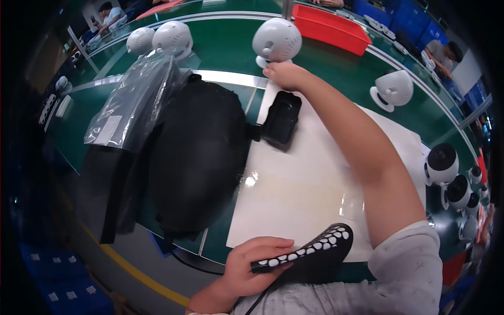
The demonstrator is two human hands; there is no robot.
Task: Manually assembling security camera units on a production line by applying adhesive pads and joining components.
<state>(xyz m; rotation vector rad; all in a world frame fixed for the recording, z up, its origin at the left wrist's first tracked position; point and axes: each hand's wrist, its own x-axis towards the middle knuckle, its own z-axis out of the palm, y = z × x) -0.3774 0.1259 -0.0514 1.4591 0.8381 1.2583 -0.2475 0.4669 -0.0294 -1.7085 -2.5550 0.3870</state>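
Observation:
My left hand (pixel 247 266) is closed around a curved black piece with white oval spots (pixel 320 244), near my body at the lower edge. A thin dark cable runs below that hand. My right arm stretches across the table, and my right hand (pixel 285 76) has its fingers closed at the foot of a white round-headed device on a stand (pixel 277 40); the exact grip is partly hidden. Just below that hand lies a black rectangular tray-like holder (pixel 282 119) on a white sheet (pixel 294 194).
A large black bag (pixel 197 157) and a clear plastic bag (pixel 134 100) lie to the left. More white devices (pixel 172 39) stand at the far left, another (pixel 394 89) at the right. Black-fronted round units (pixel 442 164) line the right edge. A red bin (pixel 332 30) is at the back; people sit beyond.

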